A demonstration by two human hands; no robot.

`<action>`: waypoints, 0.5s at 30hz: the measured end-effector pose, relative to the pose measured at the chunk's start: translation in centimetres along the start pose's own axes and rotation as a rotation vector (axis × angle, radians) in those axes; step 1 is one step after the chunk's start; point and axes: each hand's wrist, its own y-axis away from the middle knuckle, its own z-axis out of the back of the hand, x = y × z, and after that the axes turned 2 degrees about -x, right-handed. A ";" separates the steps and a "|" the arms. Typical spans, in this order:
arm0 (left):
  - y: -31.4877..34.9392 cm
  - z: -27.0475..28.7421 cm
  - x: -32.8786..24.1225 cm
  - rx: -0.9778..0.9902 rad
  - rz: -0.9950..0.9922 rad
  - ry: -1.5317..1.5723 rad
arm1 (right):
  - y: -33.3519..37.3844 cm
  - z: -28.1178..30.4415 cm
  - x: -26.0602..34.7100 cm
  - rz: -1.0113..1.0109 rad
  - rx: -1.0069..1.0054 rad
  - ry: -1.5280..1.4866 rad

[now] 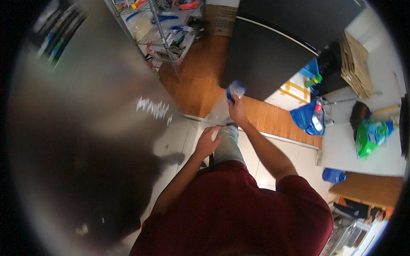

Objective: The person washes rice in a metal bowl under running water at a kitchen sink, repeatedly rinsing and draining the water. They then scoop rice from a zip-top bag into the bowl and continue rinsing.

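Note:
My right hand [237, 110] is raised before me, its fingers closed around a clear plastic item with a blue rim [236, 89]. It is blurred, and I cannot tell whether it is a bag or a container. A translucent, filmy patch [218, 112] shows just below and left of it. Lower and to the left, my left hand [208, 141] has its fingers curled near my pale jeans [228, 147]. Something whitish shows at its fingertips, too small and smeared to name. The two hands are apart.
A large grey metallic surface [98, 141] fills the left side. Ahead stand a wire shelf [164, 42] with bagged goods and a black refrigerator [269, 51]. On the right are a white taped box [292, 94], a blue bag [305, 117], a green package [370, 136] and flattened cardboard [354, 64].

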 end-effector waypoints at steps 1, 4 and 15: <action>-0.1 0.9 1.9 0.040 0.209 0.043 | -4.5 -1.3 0.2 0.114 -0.005 0.013; 1.4 2.6 7.3 0.037 0.575 -0.152 | -20.0 -6.8 2.0 0.200 0.008 0.024; 18.4 -11.7 5.5 -0.565 1.606 0.297 | -62.7 -29.0 11.0 -0.218 0.003 -1.194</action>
